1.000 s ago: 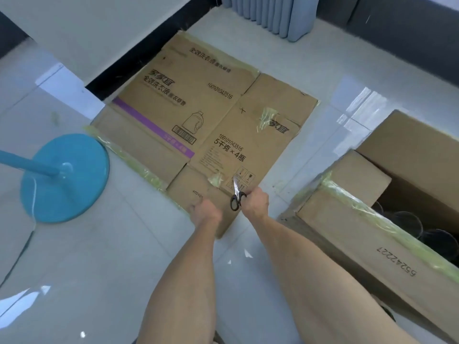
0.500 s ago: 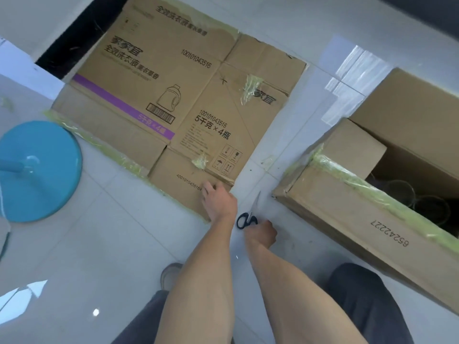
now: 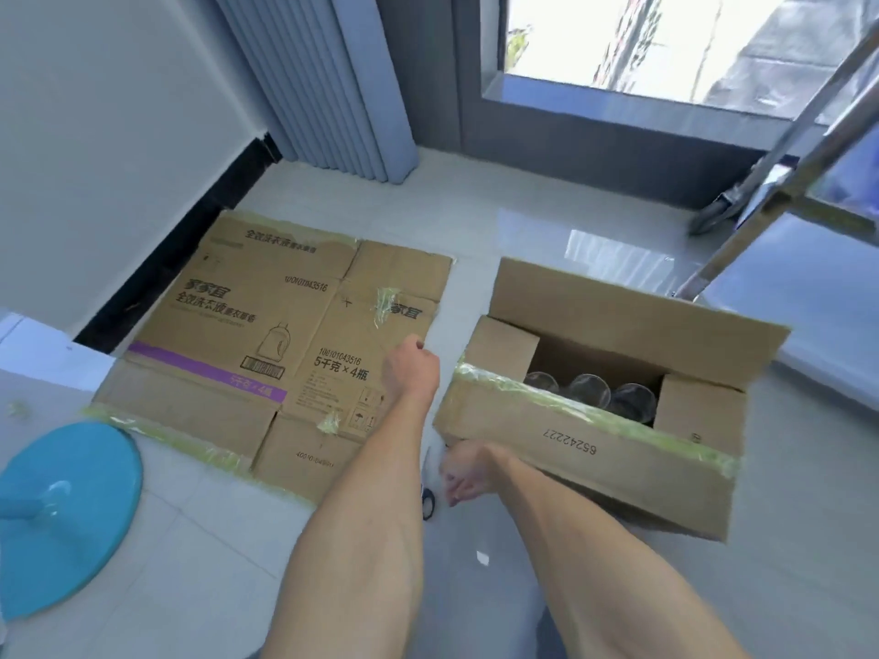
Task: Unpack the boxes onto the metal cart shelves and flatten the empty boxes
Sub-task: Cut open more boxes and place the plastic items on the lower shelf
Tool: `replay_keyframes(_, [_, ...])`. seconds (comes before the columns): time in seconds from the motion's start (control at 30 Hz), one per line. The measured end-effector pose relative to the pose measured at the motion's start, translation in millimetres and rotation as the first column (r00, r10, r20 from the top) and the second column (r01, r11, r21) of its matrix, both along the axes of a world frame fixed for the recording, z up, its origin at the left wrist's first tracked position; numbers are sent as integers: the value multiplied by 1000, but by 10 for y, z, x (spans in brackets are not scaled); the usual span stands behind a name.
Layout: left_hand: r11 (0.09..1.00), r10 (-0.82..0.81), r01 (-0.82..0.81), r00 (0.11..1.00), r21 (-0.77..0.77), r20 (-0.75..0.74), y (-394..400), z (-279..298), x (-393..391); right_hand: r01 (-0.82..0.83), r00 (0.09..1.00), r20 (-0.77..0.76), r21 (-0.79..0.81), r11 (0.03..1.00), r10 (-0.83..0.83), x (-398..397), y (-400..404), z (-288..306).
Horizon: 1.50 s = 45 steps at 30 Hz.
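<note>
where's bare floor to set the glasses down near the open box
Bare tile lies beyond the flattened box and open box, toward the window frame, and near the viewer between the blue round base and the forearms. The strip between the two boxes is crowded: both hands and the scissors are there.

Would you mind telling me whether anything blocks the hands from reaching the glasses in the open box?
Nothing visible does. The open box has its flaps folded out, and the glasses show uncovered inside. The left hand hangs over the flattened box; the right hand is low beside the open box's near wall.
</note>
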<state>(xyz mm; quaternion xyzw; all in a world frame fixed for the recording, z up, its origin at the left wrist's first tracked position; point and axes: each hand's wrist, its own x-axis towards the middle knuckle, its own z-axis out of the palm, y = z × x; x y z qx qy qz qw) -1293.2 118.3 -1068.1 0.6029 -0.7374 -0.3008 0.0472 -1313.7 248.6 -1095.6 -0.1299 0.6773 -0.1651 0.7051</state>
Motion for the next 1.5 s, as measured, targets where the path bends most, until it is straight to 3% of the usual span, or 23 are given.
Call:
replay_keyframes(0.1, [993,-112,111,994,-49,-14,179,366,-267,156,982,115,-47,987,-150,-119,190,453])
replay_keyframes(0.17, [971,-236,236,972,-41,9,378,558,-411,242,970,68,-119,963,-235,-314,294,746])
replay_keyframes(0.23, [936,-351,351,934,-3,63,615,676,-489,242,921,-253,-223,944,-296,-580,388,966])
replay_keyframes(0.3, [891,-453,454,882,28,126,860,717,-516,145,700,-653,-268,952,-290,-828,608,1089])
replay_keyframes(0.37, [833,-552,548,816,73,168,1048,697,-528,48,542,-816,-207,977,-200,-986,873,1134])
replay_keyframes(0.4, [791,-611,601,769,113,189,1139,696,-528,5,517,-846,-151,989,-131,-1030,1022,1144])
replay_keyframes(0.5, [708,-699,685,644,174,309,1297,644,-521,-63,574,-819,-48,997,-3,-1046,1356,1027])
replay_keyframes(0.6, [689,-664,723,600,54,445,1305,777,-541,-166,589,-801,8,986,106,-995,1531,1004])
replay_keyframes(0.67, [683,-659,730,598,30,457,1285,869,-568,-210,517,-849,-2,978,109,-962,1564,995])
replay_keyframes(0.83, [661,-674,743,529,102,516,1322,996,-521,-159,250,-962,-151,976,-108,-717,1556,1004])
replay_keyframes(0.93, [658,-734,685,491,313,469,1315,1046,-475,-157,162,-962,-246,957,-220,-660,1468,1053])
replay_keyframes(0.97, [634,-772,617,471,466,427,1313,1018,-438,-151,170,-959,-252,956,-226,-683,1425,1077])
replay_keyframes(1.03, [569,-806,401,446,718,389,1340,931,-315,-141,283,-946,-203,969,-158,-766,1352,1130])
replay_keyframes(1.1, [576,-793,301,432,760,431,1390,767,-144,-202,402,-915,-98,974,-9,-808,1331,1091])
replay_keyframes(1.17, [615,-755,252,461,747,466,1466,575,-19,-324,418,-894,19,946,161,-838,1398,987])
replay_keyframes(1.27, [634,-702,188,548,750,456,1591,426,-9,-375,425,-863,106,921,272,-872,1509,803])
replay_keyframes(1.33, [667,-711,261,505,698,490,1595,420,-120,-375,422,-849,156,914,318,-886,1535,745])
replay_keyframes(1.4, [727,-686,426,474,538,552,1565,471,-264,-371,409,-849,180,911,334,-884,1518,726])
replay_keyframes(1.5, [761,-619,626,623,171,478,1566,525,-490,-378,401,-856,170,910,327,-872,1444,736])
